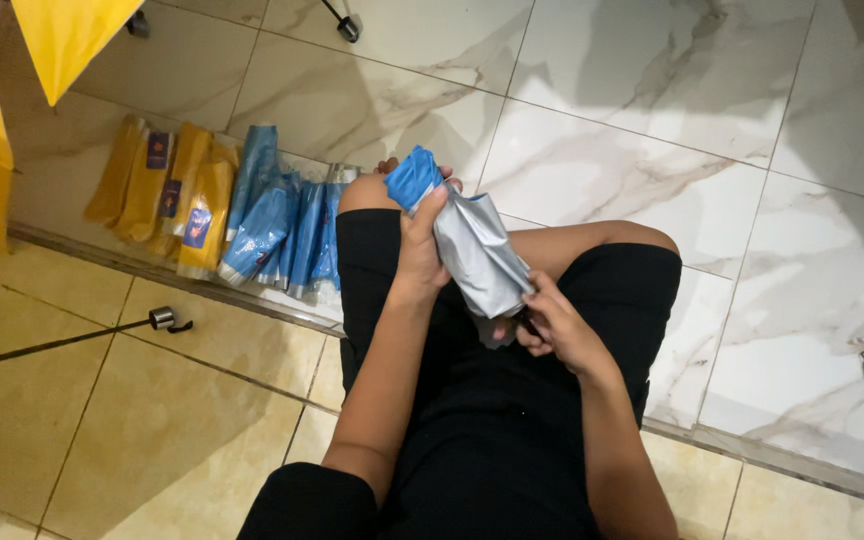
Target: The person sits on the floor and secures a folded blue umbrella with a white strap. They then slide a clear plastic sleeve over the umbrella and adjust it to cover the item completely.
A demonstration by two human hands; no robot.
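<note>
The left hand grips the upper part of a folded umbrella, silver with a blue end, and the right hand closes around its lower end, near the lap. The umbrella lies tilted over the person's knees. On the floor beside the left knee, a row of blue folded umbrellas and yellow folded umbrellas already lies finished; this one seems only half wrapped.
</note>
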